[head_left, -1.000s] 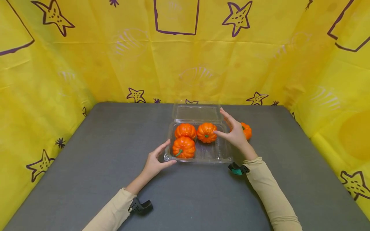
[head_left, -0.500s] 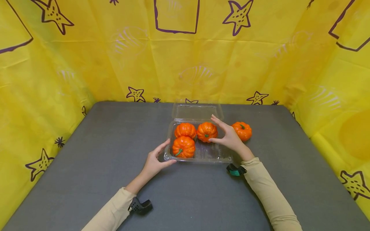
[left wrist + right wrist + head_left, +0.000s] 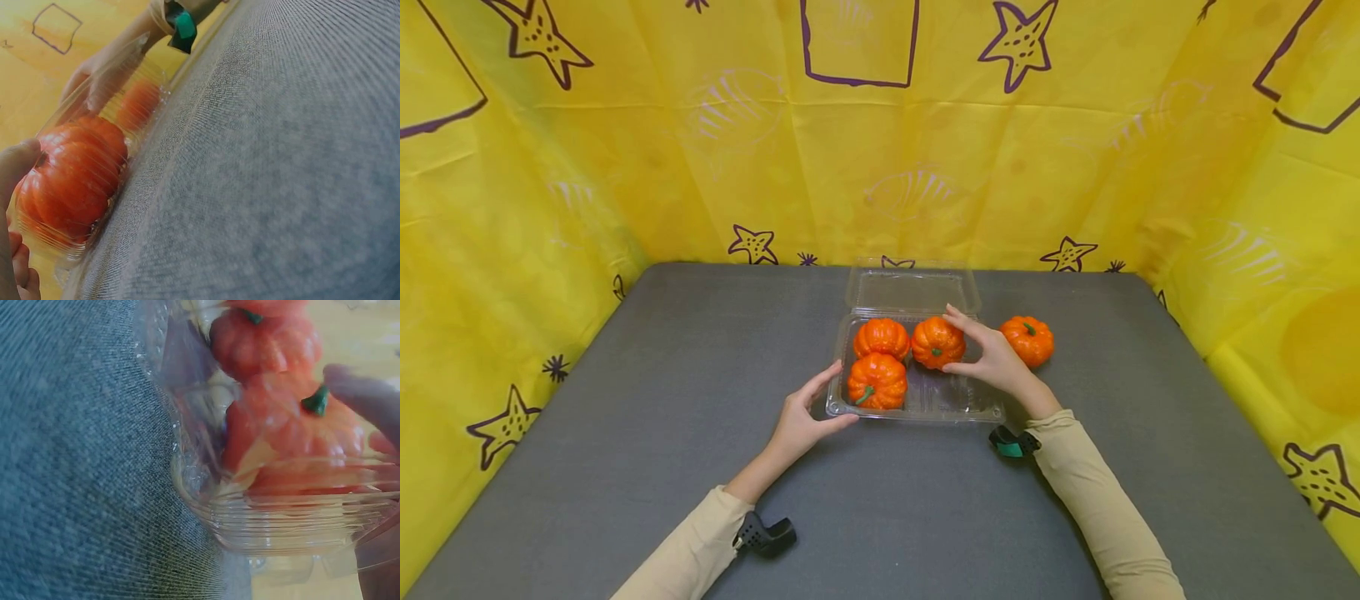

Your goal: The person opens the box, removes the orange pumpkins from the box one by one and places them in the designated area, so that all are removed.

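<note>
— Right, where's the right hand (image 3: 996,360)?
— Inside the clear thin-plastic clamshell box (image 3: 958,400) on the grey table (image 3: 625,400), thumb and fingers curled round the far-right small ribbed orange pumpkin (image 3: 935,342).
— Handling?
— Looks light, rigid and glossy, probably slippery; best gripped across its ribs.
— Left hand (image 3: 797,425)?
— Spread, fingers loose, steadying the flimsy box's near-left corner.

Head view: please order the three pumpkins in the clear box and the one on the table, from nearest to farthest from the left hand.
From the left hand:
1. Front-left pumpkin, near box corner.
2. Back-left pumpkin.
3. Back-right pumpkin, at the right hand.
4. Loose pumpkin, on the table, right of the box.
</note>
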Action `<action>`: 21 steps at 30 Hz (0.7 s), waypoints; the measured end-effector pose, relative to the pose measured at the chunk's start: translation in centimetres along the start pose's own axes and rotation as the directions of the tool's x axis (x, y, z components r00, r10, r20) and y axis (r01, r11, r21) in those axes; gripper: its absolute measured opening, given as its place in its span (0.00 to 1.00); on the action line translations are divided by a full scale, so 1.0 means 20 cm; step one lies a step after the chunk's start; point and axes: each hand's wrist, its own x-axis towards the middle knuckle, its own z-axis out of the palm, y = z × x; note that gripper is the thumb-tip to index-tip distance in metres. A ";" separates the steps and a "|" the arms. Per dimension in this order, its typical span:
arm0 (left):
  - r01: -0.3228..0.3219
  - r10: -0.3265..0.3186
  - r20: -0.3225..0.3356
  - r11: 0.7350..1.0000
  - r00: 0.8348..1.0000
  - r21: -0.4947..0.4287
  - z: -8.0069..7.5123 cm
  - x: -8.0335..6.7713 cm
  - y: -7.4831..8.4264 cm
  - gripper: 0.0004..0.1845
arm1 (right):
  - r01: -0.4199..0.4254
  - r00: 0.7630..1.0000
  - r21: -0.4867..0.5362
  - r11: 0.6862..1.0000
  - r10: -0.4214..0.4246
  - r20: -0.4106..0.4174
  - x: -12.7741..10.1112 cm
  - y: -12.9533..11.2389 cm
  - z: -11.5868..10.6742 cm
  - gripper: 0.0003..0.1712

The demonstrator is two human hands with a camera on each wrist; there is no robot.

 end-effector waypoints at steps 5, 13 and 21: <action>-0.001 0.001 -0.003 1.000 1.000 -0.002 0.00 0.00 0.00 0.36 | 0.040 0.998 -0.043 0.998 -0.038 0.040 0.00 0.01 0.01 0.40; -0.002 0.002 -0.009 1.000 1.000 -0.006 0.00 0.01 0.01 0.36 | 0.045 0.993 -0.113 0.993 -0.032 0.117 0.01 0.02 -0.01 0.43; 0.004 -0.004 -0.006 1.000 1.000 -0.007 0.01 0.00 0.01 0.36 | 0.038 0.996 -0.181 0.983 -0.023 0.087 0.01 0.00 0.00 0.43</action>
